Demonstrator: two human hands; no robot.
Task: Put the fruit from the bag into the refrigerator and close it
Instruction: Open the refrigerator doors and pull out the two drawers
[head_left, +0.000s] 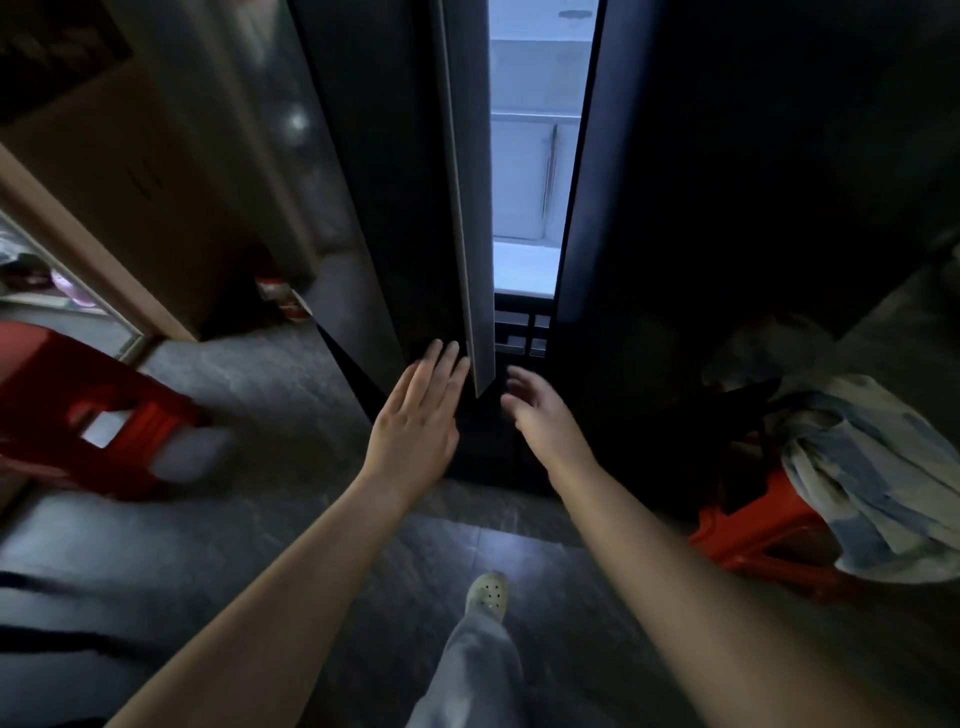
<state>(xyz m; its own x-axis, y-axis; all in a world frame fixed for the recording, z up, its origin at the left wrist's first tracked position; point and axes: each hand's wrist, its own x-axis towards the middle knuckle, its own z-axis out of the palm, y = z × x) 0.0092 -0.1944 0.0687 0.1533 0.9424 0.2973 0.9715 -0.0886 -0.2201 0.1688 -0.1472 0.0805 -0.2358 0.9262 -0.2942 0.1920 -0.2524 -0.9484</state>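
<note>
**Hands at the half-shut refrigerator door, both holding nothing**

Your left hand (415, 410) lies flat against the dark front of the left door (384, 182), low down near its bottom corner. Its fingers (441, 358) are straight and close together, and the tips touch the panel just beside the door's grey edge (467, 208). Your right hand (535, 402) hangs just on the other side of that edge, apart from the left. Its fingers are loosely curled around nothing. It is blurred, so you cannot tell whether it touches the door.

The refrigerator (727, 156) stands straight ahead of you, tall and dark. The left door is ajar, and the narrow gap between it and the right door shows the lit interior (535, 182) with pale shelves and a drawer front. No more than that can be made out through the slit.

Below you is a grey stone-patterned floor (291, 374). Your pale perforated shoe (488, 595) and a light trouser leg (478, 670) point toward the refrigerator. A red stool (78, 405) sits to your left, well apart from the door. To your right, near the refrigerator, an orange stool (753, 535) carries a crumpled blue-and-white cloth (872, 467). A brown cardboard box (130, 171) stands at the far left, and a red-and-white packet (280, 296) sits on the floor between it and the refrigerator.
</note>
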